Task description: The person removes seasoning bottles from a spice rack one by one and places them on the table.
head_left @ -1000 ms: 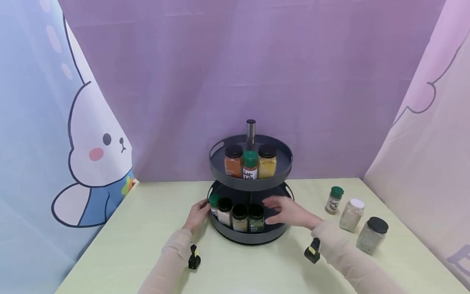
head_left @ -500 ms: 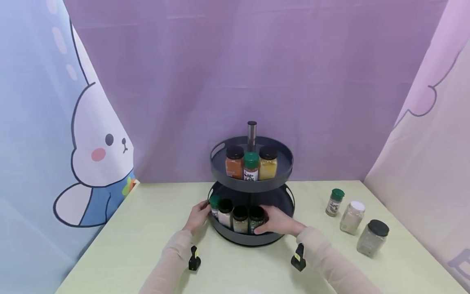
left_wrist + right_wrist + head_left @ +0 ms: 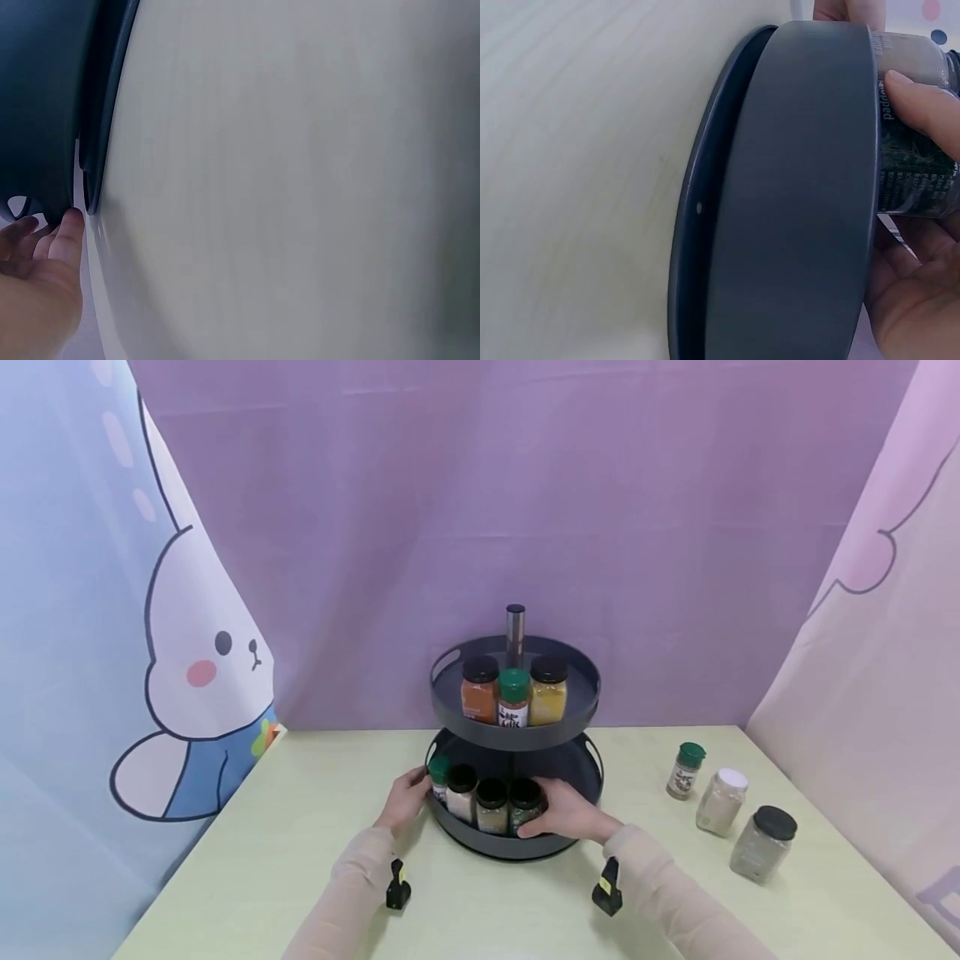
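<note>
My right hand (image 3: 566, 810) grips a black-capped spice jar of green herbs (image 3: 524, 817), thumb in front, fingers reaching behind it. In the right wrist view the herb jar (image 3: 919, 165) stands just inside the dark wall of the lower tier (image 3: 795, 187). At the left end of the lower tray (image 3: 487, 843), my left hand (image 3: 403, 799) touches its side with the fingertips. The left wrist view has those fingertips (image 3: 72, 217) at the tray wall beside a handle hole. Also in this tier are a tan jar (image 3: 492, 814), a pale jar (image 3: 460, 803) and a green-capped bottle (image 3: 439, 787).
The upper tier (image 3: 517, 739) carries an orange jar (image 3: 479, 700), a green-capped red bottle (image 3: 513, 702) and a yellow jar (image 3: 548, 700). On the table's right stand a green-capped bottle (image 3: 683, 777), a white-capped jar (image 3: 720, 806) and a large black-capped jar (image 3: 759, 852). A purple curtain (image 3: 480, 527) hangs behind.
My right hand has moved left from beside the herb jar and now holds it. The left hand keeps its place at the tray. The jars keep their places.
</note>
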`<state>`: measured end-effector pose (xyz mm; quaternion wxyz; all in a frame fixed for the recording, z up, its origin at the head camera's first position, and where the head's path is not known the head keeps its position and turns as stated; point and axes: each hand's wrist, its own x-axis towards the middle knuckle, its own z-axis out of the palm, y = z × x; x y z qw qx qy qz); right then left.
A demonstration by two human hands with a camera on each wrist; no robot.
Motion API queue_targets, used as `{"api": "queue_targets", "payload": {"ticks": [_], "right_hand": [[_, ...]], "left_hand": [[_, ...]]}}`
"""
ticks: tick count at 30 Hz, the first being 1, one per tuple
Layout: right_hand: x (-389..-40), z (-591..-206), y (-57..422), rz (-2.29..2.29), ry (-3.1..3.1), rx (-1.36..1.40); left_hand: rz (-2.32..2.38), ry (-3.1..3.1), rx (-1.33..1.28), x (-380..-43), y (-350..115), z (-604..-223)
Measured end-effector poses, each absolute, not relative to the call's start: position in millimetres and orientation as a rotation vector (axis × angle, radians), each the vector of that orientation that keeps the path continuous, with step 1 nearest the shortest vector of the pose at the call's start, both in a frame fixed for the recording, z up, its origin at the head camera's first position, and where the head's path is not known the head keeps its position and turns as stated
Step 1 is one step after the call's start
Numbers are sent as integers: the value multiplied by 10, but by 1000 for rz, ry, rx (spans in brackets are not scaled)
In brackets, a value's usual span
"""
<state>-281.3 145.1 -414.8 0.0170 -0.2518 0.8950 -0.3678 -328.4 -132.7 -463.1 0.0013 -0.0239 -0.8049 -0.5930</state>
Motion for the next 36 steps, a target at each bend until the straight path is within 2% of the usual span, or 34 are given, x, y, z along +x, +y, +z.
{"api": "queue_targets", "payload": {"ticks": [7, 17, 36], "right_hand": [[-2811, -4104, 1469, -1205, 2827, -850], [-2826, -3850, 1643, -1289, 2787, -729], [-2766, -3592, 2443, -1268, 2868, -485]], "left_hand": [[-1862, -2524, -76, -3294, -1327, -4651], [-1873, -2515, -73, -3315, -1320, -4669], [-1867, -2519, -74, -3305, -1324, -4659]]}}
